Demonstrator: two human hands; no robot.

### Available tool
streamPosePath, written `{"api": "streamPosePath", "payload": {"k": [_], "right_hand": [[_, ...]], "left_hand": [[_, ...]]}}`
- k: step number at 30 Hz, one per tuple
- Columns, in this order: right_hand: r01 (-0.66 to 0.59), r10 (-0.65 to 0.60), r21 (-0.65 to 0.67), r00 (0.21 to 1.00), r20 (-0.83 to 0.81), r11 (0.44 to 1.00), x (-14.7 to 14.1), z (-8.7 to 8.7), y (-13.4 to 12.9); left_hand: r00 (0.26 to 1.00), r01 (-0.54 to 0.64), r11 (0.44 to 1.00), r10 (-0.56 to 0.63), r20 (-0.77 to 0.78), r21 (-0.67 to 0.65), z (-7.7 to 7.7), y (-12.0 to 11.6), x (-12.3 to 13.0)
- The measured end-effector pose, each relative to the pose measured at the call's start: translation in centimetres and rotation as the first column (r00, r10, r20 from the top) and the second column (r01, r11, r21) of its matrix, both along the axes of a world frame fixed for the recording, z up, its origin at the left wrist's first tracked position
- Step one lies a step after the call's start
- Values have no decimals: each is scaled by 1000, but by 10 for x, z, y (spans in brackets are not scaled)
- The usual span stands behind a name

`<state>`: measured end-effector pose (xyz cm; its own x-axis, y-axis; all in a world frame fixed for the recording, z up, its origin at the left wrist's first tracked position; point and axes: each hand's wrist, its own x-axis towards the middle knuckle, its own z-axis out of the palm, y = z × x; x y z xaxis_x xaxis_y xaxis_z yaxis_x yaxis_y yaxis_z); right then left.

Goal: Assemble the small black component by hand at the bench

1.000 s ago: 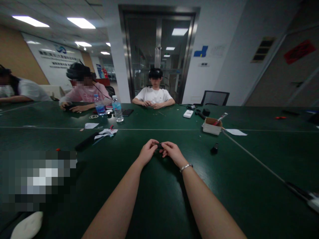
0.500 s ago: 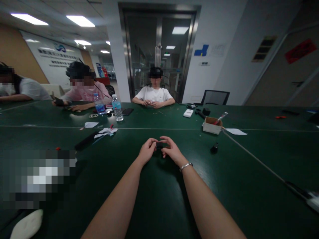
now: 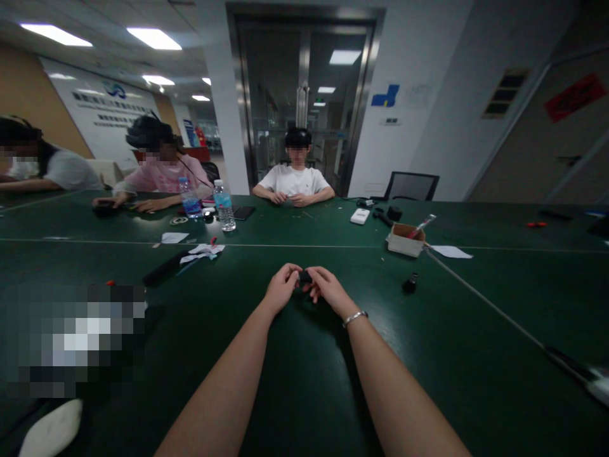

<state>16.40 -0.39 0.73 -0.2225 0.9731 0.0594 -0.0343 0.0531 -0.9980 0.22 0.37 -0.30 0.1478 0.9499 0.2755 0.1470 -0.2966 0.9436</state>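
Observation:
A small dark object [image 3: 304,277], too small to make out its kind, is held just above the green table [image 3: 304,368]. The fingers of my left hand [image 3: 282,289] pinch its left end. On its right end close the thumb and fingers of my right hand [image 3: 328,289], which has a silver bracelet [image 3: 355,318] at the wrist. Part of the small object is hidden behind my fingertips. To the right, apart from both hands, a small black piece [image 3: 410,283] lies on the table.
A box [image 3: 406,241] with a tool in it stands at the right. Water bottles [image 3: 224,206], paper scraps [image 3: 202,252] and a long dark object [image 3: 164,268] lie left. A person in white [image 3: 295,181] sits opposite; others sit at the far left. A cord [image 3: 485,298] crosses the right side.
My right hand's raised fingers have come down and closed on the dark object. My left hand keeps its pinch. At the far left, the co-workers have shifted slightly.

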Motion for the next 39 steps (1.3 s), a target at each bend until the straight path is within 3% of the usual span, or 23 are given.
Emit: {"api": "streamPosePath", "payload": {"k": [5,9,15,21,39], "right_hand": [[2,0,108,1000,-25,994,1,1,-1],[18,-17,20,1000,-15,1000,0,-2,2],[-21,20,-9,996,-84,1000,0,-5,3],[9,-17,-45,983,-182,999,3,-8,4],[-7,-2,-50,985,-175,999,4,-5,3]], "left_hand": [[1000,-14,1000,14,-8,1,-1,1,0],[999,-35,999,35,-15,5,0,-1,-1],[996,-65,997,63,-64,-29,2,-3,0],[998,-59,992,62,17,-107,1,0,1],[998,-58,997,57,-30,-47,4,0,0]]}}
